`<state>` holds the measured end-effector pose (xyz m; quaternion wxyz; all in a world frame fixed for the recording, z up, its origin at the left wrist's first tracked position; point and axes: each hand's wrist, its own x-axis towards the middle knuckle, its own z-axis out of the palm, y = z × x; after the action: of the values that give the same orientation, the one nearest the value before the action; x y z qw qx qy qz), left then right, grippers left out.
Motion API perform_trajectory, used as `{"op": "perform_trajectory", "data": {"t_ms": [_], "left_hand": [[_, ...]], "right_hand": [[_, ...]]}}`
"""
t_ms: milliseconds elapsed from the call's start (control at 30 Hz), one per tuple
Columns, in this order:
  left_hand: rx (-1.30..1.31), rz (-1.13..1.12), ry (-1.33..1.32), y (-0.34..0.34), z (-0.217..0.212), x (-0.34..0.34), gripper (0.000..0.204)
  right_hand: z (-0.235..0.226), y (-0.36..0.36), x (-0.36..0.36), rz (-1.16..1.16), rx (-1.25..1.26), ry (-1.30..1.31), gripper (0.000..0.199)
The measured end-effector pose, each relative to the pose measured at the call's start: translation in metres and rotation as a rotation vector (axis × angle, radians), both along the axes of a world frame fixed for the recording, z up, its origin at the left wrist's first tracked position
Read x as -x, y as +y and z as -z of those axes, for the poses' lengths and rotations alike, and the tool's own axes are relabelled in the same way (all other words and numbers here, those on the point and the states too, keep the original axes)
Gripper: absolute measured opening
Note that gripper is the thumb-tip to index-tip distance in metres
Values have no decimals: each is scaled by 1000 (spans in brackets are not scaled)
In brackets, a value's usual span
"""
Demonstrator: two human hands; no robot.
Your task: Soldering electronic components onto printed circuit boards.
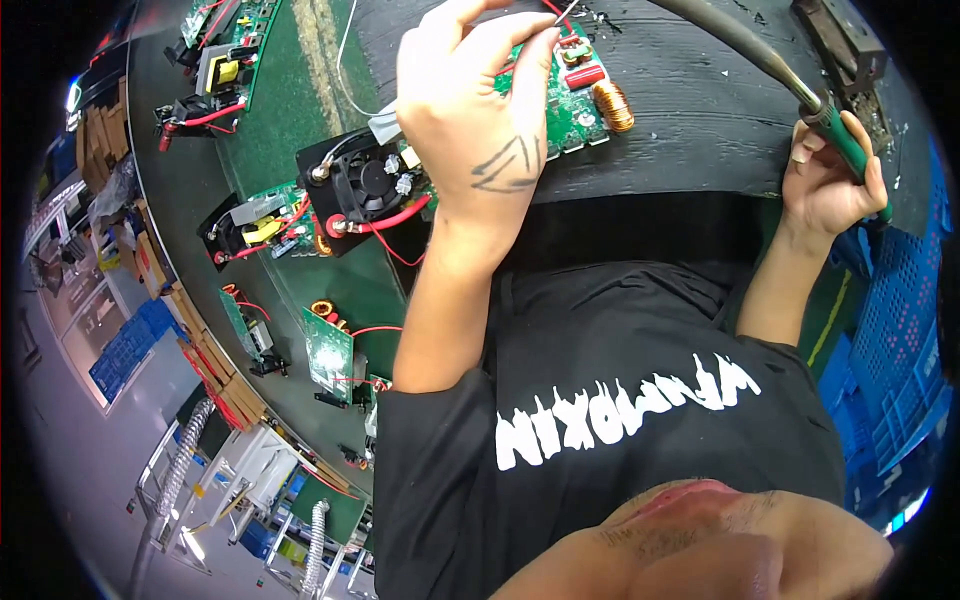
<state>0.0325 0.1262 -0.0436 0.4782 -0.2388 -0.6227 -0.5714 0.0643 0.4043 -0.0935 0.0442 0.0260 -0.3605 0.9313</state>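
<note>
My left hand (475, 110) is over a green circuit board (575, 115), its thumb and forefinger pinched on a thin silvery wire (567, 13) near the top edge. A pale thin wire (344, 60) loops down to the left of this hand. The board carries red parts, a copper-wound coil (613, 105) and, left of my wrist, a black cooling fan (367, 182) with a thick red lead (400, 215). My right hand (828, 185) is closed around the green handle of a soldering iron (840, 140). Its grey barrel runs up leftward; the tip is out of view.
The board lies on a black work surface (680, 150) with scraps on it. A dark metal block (845, 50) stands at the upper right, a blue perforated crate (905, 310) below it. More circuit boards (330, 345) lie on the green bench to the left.
</note>
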Motion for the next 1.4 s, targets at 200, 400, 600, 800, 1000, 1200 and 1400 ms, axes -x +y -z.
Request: {"op": "perform_trajectory", "data": {"t_ms": [200,400,600,800,1000,1200,1400], "left_hand": [[96,-22,-106,-7,-6,-7,13],[876,-338,-577,-10,-35,-25,16],[871,-359,-568,-11,-32,-25,17],[841,-341,-566,-13,-30,-25,17],[849,-340,-555,-14,-31,-26,16],[852,-336,-545,-14,-29,-25,16],[839,-339,-544,-14,-30,-25,16]], "right_hand": [[3,4,1,-13,-38,-11,54],[4,2,-3,-28,-83,19,54],[0,-7,-5,1,-235,-38,57],[-4,-12,-4,36,-330,-86,57],[-6,-15,-3,30,-369,-87,57],[5,-1,-2,-92,-326,4,59],[3,-4,-1,-75,-355,8,58]]}}
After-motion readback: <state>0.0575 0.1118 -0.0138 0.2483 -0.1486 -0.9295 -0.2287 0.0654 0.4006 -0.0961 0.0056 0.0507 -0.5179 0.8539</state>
